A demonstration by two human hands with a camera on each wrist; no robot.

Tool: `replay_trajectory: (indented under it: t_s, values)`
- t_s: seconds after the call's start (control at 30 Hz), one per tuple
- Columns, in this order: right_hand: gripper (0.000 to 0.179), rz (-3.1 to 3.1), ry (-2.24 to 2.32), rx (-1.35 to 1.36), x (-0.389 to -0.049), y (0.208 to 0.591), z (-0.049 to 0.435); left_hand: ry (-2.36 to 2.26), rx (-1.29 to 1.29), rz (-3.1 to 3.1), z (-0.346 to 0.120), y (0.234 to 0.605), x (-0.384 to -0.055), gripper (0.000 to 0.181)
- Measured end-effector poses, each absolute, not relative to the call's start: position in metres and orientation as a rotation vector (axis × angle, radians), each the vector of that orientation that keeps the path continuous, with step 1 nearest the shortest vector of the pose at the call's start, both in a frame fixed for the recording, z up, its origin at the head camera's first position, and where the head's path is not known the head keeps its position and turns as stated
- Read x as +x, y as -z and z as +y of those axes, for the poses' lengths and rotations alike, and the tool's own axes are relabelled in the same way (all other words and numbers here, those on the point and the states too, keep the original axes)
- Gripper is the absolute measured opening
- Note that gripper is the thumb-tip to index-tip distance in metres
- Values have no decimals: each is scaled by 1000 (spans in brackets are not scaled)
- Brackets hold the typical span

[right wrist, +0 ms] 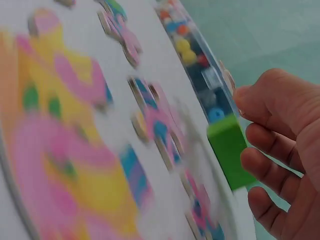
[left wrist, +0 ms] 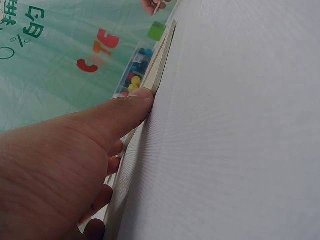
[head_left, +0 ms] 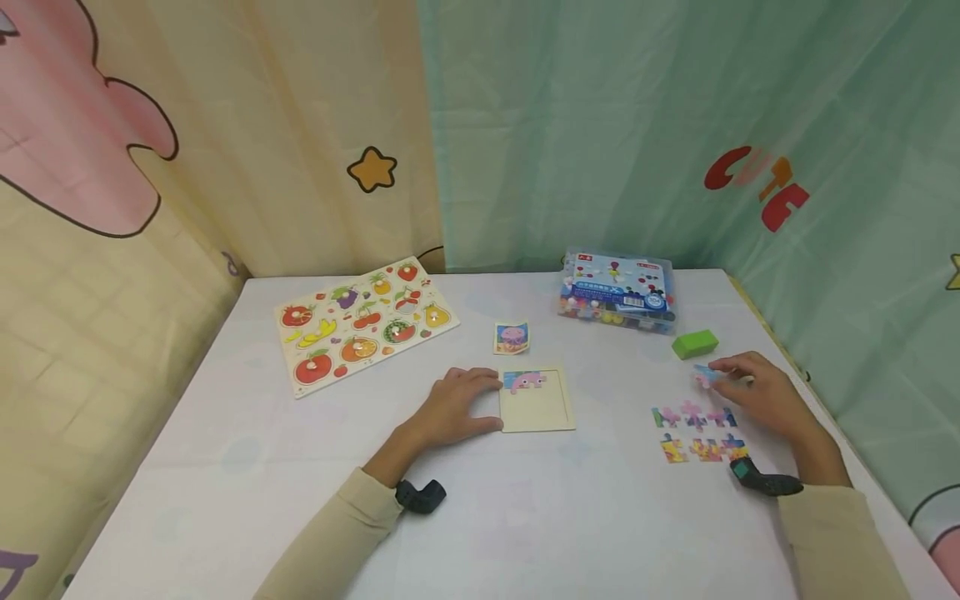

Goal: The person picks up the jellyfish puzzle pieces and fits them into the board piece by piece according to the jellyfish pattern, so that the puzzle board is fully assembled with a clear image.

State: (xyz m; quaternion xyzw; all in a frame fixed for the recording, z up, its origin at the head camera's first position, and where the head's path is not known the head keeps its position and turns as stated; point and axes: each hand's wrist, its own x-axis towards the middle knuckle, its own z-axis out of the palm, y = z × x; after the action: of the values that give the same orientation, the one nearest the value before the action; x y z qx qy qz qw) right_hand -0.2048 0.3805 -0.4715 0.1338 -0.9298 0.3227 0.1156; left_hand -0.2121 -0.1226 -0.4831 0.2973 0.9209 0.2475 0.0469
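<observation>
My left hand [head_left: 456, 404] rests at the left edge of a small square wooden puzzle tray [head_left: 534, 412]; its thumb [left wrist: 127, 112] presses along the rim, with the other fingers further up that side. Joined pieces with a pink animal face [head_left: 527, 381] fill the tray's upper left. Over to the right, my right hand [head_left: 761, 392] pinches a blue and pink jigsaw piece [head_left: 703, 377] between thumb and forefinger, its other fingers loosely bent. Below that hand, several loose jigsaw pieces [head_left: 705, 451] lie in two rows, pink above and yellow below.
A green block [head_left: 695, 344] lies just beyond the right hand. Behind it is a clear plastic box of coloured beads [head_left: 617, 292]. A small picture card [head_left: 512, 338] lies above the tray. A fruit puzzle board [head_left: 363, 325] is at the back left, before the curtains.
</observation>
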Motion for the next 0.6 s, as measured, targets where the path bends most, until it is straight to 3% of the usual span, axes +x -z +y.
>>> replay_trajectory:
  t_s: [0.27,0.6]
  values:
    - [20,-2767,-1075,754,-230,458,288,-749,902,2821,-123,484,-212,62]
    - [22,-2780,-1132,981,-259,472,200,-739,912,2825,-123,483,-212,61]
